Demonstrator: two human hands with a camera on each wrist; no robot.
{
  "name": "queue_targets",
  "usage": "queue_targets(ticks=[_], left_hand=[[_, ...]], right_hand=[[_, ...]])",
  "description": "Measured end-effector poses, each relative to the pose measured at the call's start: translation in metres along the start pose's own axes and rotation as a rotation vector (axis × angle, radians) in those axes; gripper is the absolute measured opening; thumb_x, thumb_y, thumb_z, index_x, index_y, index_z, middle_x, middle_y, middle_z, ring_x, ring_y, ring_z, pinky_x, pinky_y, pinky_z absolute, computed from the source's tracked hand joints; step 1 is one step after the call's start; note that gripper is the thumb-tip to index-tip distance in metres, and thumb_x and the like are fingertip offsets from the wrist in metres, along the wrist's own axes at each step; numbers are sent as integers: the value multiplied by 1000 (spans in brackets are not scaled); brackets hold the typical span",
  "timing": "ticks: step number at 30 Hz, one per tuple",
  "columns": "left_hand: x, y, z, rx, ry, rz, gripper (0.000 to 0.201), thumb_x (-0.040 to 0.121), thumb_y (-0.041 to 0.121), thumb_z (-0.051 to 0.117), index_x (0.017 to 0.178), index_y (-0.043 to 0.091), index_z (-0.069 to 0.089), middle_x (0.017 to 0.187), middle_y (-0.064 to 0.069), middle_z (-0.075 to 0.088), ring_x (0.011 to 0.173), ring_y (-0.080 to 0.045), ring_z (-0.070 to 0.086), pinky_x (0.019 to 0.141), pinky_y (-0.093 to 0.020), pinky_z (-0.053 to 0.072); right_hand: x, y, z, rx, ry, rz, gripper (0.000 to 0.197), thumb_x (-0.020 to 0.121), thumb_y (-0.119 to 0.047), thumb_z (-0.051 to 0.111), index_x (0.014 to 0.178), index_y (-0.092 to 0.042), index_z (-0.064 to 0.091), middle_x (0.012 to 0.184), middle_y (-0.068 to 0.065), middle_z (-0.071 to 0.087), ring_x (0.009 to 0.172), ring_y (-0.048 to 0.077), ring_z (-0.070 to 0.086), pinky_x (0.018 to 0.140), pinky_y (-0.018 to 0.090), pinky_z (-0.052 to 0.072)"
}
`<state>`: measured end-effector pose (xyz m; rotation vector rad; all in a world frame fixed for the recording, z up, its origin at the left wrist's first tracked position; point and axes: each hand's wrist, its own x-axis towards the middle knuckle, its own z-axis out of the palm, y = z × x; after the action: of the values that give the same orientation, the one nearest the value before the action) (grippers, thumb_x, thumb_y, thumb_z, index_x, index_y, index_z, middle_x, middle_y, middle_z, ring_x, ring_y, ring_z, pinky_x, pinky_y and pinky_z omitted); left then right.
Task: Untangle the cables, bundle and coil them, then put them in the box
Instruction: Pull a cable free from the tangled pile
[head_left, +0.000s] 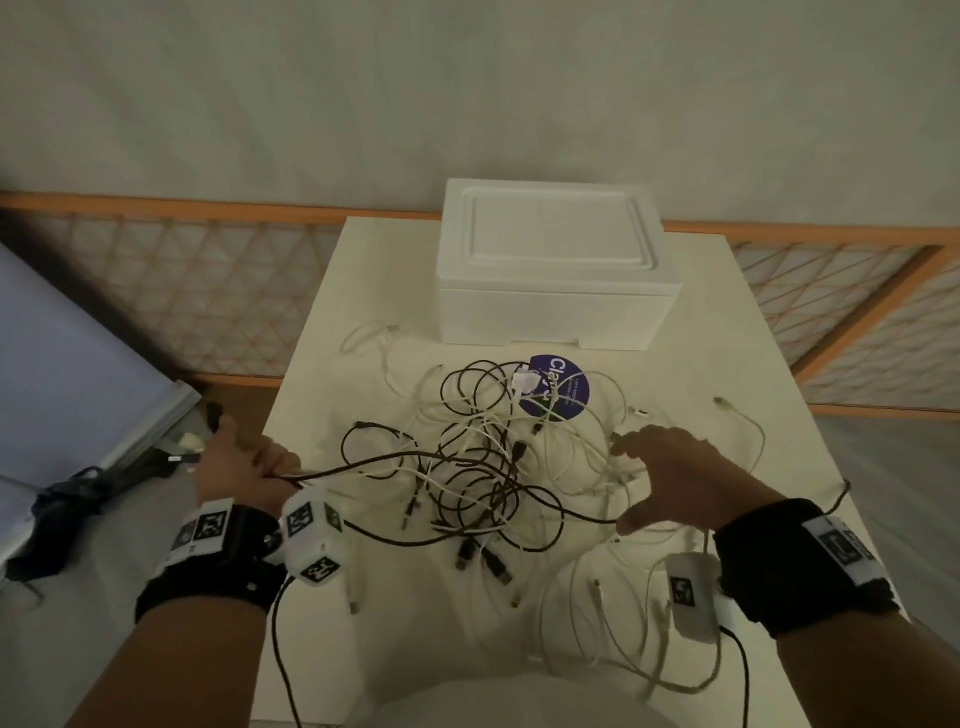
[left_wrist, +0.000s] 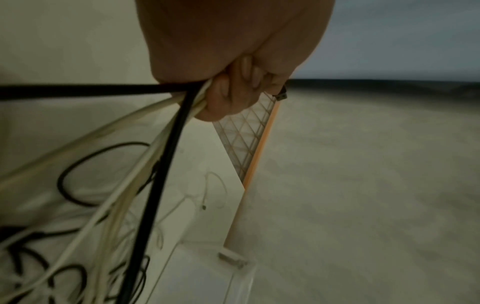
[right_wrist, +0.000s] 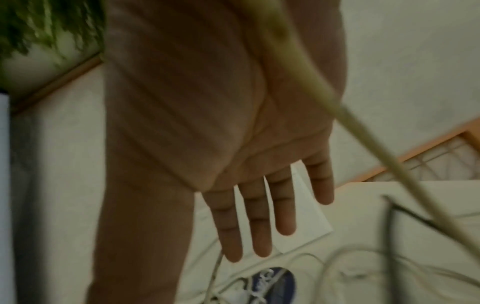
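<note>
A tangle of black and white cables (head_left: 483, 467) lies in the middle of the white table (head_left: 332, 322). At the table's left edge my left hand (head_left: 244, 465) grips a bunch of black and white cables (left_wrist: 179, 115), which run taut from the fist to the tangle. A black plug (head_left: 212, 415) sticks up past that fist. My right hand (head_left: 660, 467) hovers flat over the right side of the tangle, fingers (right_wrist: 259, 222) straight and spread, holding nothing. The white foam box (head_left: 556, 265), lid on, stands at the table's far end.
A round blue sticker (head_left: 558, 387) lies under cables in front of the box. Loose white cables (head_left: 623, 623) trail along the near right of the table. An orange-framed lattice screen (head_left: 208, 291) stands behind; dark items (head_left: 78, 499) lie on the floor at left.
</note>
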<state>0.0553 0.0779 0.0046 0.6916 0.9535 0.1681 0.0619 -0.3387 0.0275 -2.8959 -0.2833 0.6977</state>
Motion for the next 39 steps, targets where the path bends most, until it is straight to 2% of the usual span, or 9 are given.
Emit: queue_targets(ticks=[7,10,13,17,21,24,28,32,39], left_hand=[[-36,-21,44,-36,-332,10,56,97,39,43,44,22,32,38,8,28,29,-6,22,38,-16,18],[-72,-42,70,-83,-515,-33,38,78,23,54,48,21,32,45,8,27,36,-8,25,43,-19,24],[-91,-46,85,-106,-621,-79,37,80,21,54,46,18,38,46,6,33,37,-8,33,42,-18,33],[-83,-35,68,-37,-532,-66,49,95,33,49,48,19,48,55,4,46,41,-6,42,42,-14,37],[-54,-49,32,94,-386,-22,38,98,35,48,63,20,42,52,4,49,33,-4,35,35,-14,31],[-38,-78,10,301,-337,-5,40,98,34,48,63,17,40,49,4,44,30,-7,28,35,-15,25],[-30,-111,-6,503,-205,8,45,95,36,55,59,16,38,43,1,33,31,-12,25,37,-18,22],[-24,-118,-10,635,-15,45,40,84,29,71,60,16,42,42,3,32,37,-15,28,43,-23,25],[-29,-118,5,651,-263,125,26,84,-3,56,65,15,53,46,3,40,46,-13,30,47,-25,25]], right_hand=[[1,-76,-33,300,576,-340,47,62,-30,65,103,-13,49,111,1,48,102,19,43,88,33,38],[1,-128,-35,465,332,-509,66,70,-39,74,122,-17,41,115,0,55,105,15,50,88,30,43],[13,-154,-20,226,113,-562,59,78,-31,68,127,-19,36,88,0,60,79,19,57,65,27,39],[19,-131,-10,279,-23,-518,25,85,-39,64,96,-18,58,71,1,62,60,10,56,57,26,43],[19,-112,8,725,-226,-365,51,96,-48,42,89,-4,67,78,19,67,63,20,64,59,26,54],[27,-117,44,506,-348,-257,43,96,-37,48,96,3,65,86,19,64,78,30,62,66,30,50],[28,-132,86,-36,-314,-214,32,91,-25,50,103,1,63,98,15,61,99,31,59,82,35,46],[31,-135,96,-182,-253,-284,29,93,-16,46,114,-2,60,120,14,60,112,30,56,95,37,45],[40,-143,46,-79,96,-452,20,93,-19,43,104,-11,59,102,8,61,95,24,59,78,35,46]])
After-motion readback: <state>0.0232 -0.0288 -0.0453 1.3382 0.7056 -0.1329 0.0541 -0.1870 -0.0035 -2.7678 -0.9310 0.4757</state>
